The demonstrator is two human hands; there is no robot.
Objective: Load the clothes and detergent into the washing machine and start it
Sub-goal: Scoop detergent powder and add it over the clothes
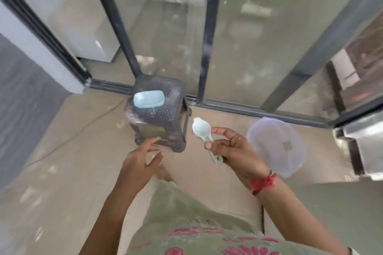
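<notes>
The right hand (234, 151) pinches the scoop (201, 128) by its handle. Its bowl, heaped with white powder (198, 126), sticks out in front of that hand. The left hand (138, 163) is beside it, fingers spread apart, holding nothing. A clear tub (277, 157) sits right of the right hand; its small grey label (287, 145) is too blurry to read. A blue box (148, 99) rests on the stool (165, 116) beyond the left hand

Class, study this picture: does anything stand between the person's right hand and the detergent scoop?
Nothing visible does. The right hand pinches the handle of the detergent scoop, whose bowl holds white powder. It hangs in open air right of the stool; the left hand is open and apart.
</notes>
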